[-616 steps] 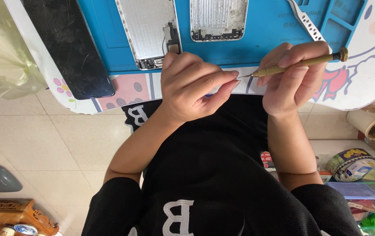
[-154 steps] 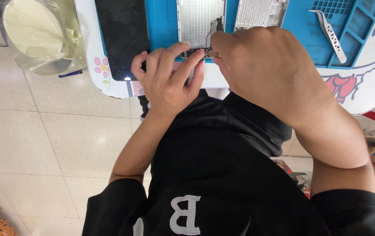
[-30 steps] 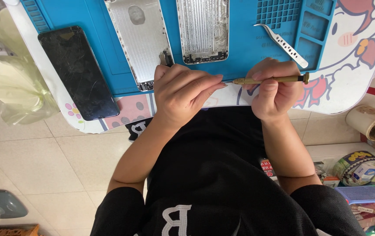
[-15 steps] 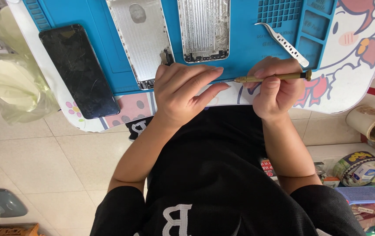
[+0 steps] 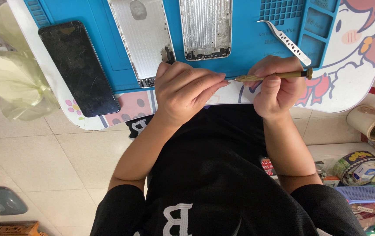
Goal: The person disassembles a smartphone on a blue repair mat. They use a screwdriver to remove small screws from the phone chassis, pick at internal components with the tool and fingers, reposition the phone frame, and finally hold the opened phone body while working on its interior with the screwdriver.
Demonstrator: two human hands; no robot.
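Observation:
My right hand (image 5: 277, 89) grips a slim brass screwdriver (image 5: 279, 75) held level, its tip pointing left. My left hand (image 5: 187, 91) has its fingers pinched together right at that tip; whatever is between the fingertips is too small to see. Both hands hover over the near edge of a blue work mat (image 5: 240, 54). On the mat lie two bare silver phone housings, one on the left (image 5: 141, 39) and one in the middle (image 5: 205, 28). A black phone screen (image 5: 78, 67) lies at the mat's left edge. Metal tweezers (image 5: 285, 41) rest just beyond my right hand.
The mat sits on a small white table with a cartoon print (image 5: 353, 65). A pale plastic bag (image 5: 15, 83) hangs at the table's left. On the floor to the right are a paper cup (image 5: 373, 122), a tape roll (image 5: 357, 166) and a basket of clutter (image 5: 366, 196).
About five seconds ago both hands were over the left phone housing. They have since drawn back to the mat's near edge, and over the last second they hold nearly still.

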